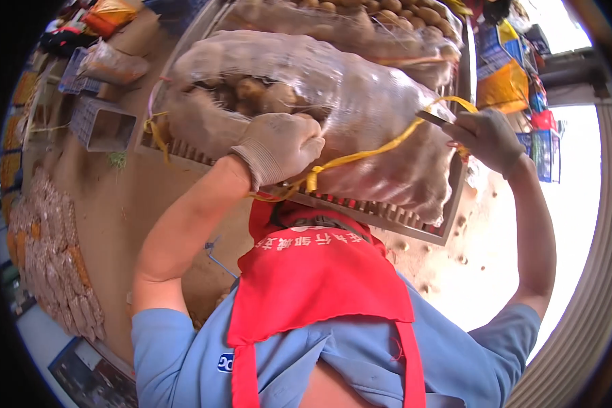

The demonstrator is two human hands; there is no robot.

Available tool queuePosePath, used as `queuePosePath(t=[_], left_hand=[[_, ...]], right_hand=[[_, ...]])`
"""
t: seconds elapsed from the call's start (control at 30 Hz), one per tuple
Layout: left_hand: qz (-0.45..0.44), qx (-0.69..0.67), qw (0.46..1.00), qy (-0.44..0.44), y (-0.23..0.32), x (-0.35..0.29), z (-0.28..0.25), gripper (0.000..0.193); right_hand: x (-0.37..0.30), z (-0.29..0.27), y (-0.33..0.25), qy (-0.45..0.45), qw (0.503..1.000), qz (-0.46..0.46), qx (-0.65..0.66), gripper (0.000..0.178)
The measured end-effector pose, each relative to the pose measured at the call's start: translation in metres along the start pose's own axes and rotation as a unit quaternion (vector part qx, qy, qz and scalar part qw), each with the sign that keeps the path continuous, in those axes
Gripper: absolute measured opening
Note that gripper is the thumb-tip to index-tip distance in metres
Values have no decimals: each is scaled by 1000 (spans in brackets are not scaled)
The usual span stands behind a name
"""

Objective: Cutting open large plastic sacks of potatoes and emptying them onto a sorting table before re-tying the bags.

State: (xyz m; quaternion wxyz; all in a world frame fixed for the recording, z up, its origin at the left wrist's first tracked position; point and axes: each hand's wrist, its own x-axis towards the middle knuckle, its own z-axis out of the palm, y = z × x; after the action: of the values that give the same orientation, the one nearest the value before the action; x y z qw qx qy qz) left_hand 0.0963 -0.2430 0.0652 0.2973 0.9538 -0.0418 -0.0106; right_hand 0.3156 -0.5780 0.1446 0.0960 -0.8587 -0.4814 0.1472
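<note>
A long sack of translucent plastic film (360, 95) lies in front of me, with a torn opening that shows brown potatoes (250, 92). My left hand (279, 146), in a grey-white glove, is closed in a fist at the near edge of that opening; its fingertips are hidden, so what it grips cannot be made out. My right hand (491, 141), also gloved, holds a knife (431, 118) by its handle, the dark blade pointing left over the sack's right end. A yellow strap (381, 148) runs loosely across the sack, passing by the blade.
The sack rests on a slatted metal-edged rack (415, 230). Behind it lies a second potato sack (285, 24). Plastic crates (109, 122) stand at the left, near a heap of filled bags (51, 251). More crates and an orange bag (506, 85) are at the right; small potatoes dot the floor.
</note>
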Motion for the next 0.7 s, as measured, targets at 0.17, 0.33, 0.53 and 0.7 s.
queuePosePath(t=[0.17,0.33,0.53,0.7], left_hand=[[-42,33,999,6,13,8,11,30],[-51,-5,997,64,13,-4,23,25],[-38,24,988,148,15,-14,32,12],[30,59,986,153,13,-19,25,11]], right_hand=[[30,-3,-33,-25,999,-3,48,33],[75,24,-47,1,993,-93,75,35],[119,38,-84,-73,981,-162,-75,42],[123,40,-90,-111,957,-222,-153,41]])
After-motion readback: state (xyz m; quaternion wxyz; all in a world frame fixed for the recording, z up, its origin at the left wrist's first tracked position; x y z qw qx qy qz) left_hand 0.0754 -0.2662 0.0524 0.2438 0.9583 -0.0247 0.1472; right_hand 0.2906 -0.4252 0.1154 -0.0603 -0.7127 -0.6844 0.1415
